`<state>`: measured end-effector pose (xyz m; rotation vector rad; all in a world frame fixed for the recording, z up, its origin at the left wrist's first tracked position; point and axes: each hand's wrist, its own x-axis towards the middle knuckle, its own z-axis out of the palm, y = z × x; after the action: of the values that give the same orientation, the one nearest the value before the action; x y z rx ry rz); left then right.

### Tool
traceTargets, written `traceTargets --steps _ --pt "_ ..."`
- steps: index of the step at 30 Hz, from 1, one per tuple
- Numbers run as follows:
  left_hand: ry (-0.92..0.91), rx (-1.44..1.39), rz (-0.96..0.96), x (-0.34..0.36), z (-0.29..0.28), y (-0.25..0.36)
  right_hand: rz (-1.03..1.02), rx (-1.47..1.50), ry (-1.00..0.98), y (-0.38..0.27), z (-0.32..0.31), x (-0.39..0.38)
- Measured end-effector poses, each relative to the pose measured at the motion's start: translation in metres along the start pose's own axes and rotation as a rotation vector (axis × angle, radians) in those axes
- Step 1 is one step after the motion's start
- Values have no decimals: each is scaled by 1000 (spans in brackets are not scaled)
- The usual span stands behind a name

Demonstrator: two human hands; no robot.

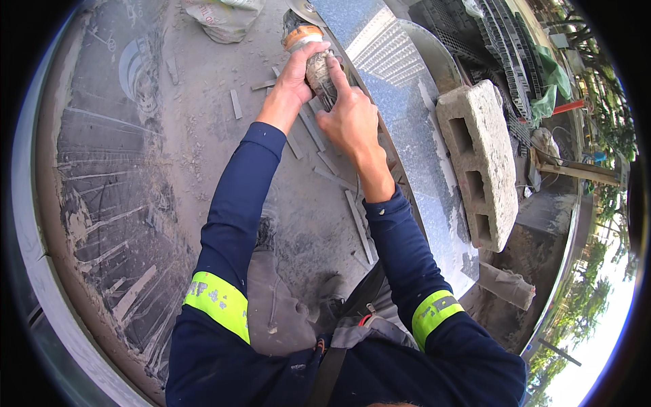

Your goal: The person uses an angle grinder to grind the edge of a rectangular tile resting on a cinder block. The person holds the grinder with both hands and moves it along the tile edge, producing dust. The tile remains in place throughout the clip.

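Left hand (296, 76) wrapped round the grinder (321, 73) up front, right hand (352, 117) curled on its back end, disc (304, 9) by the slab's (401, 115) edge, so I'd feed slow without twisting.

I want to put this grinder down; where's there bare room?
The slab is bare between the right hand and the concrete block; the dusty floor, mostly, between the sack and left sleeve. Crowded: floor between left sleeve and slab, strewn with thin strips.
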<state>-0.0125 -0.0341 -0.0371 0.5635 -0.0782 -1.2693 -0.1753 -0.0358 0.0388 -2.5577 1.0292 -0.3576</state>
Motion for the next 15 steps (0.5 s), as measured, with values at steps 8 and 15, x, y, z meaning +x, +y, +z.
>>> traceTargets --steps 8,15 --pt "-49 -32 3 -47 8 -40 6 55 -44 13 -19 -55" --pt "-44 -47 -7 -58 9 -47 27 71 -68 12 -25 -67"
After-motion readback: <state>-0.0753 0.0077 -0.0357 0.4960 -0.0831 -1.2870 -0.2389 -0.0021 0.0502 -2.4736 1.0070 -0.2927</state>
